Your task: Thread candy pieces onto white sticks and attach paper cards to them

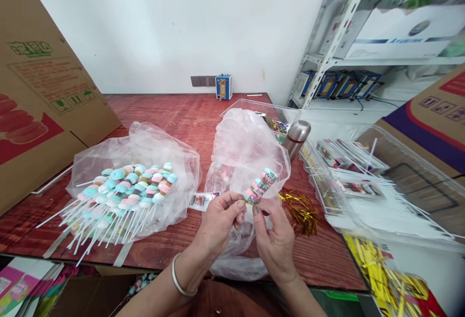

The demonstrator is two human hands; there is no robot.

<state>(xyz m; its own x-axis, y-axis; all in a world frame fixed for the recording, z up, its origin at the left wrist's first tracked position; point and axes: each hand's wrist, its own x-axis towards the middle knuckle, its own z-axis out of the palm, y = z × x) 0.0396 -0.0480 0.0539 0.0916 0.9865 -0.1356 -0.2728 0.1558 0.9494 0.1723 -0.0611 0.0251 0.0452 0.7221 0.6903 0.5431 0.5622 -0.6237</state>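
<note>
Between my hands is a wrapped marshmallow stick (260,184), with pink and blue candy inside a clear printed bag tilted up to the right. My left hand (221,215), a bangle on its wrist, pinches at the gathered lower end of the bag, where a bit of gold twist tie shows. There too the thumb and fingers of my right hand (274,234) close together; what they grip is too small to make out. Gold twist ties (301,213) lie loose to the right. A clear plastic bag (243,137) rests behind and beneath the hands.
Many unwrapped marshmallow sticks (127,191) lie on plastic at left, beside a cardboard box (47,79). A steel flask (297,138) stands behind my right hand. Clear bins (348,220) hold white sticks and printed bags. A small blue device (224,87) sits by the wall.
</note>
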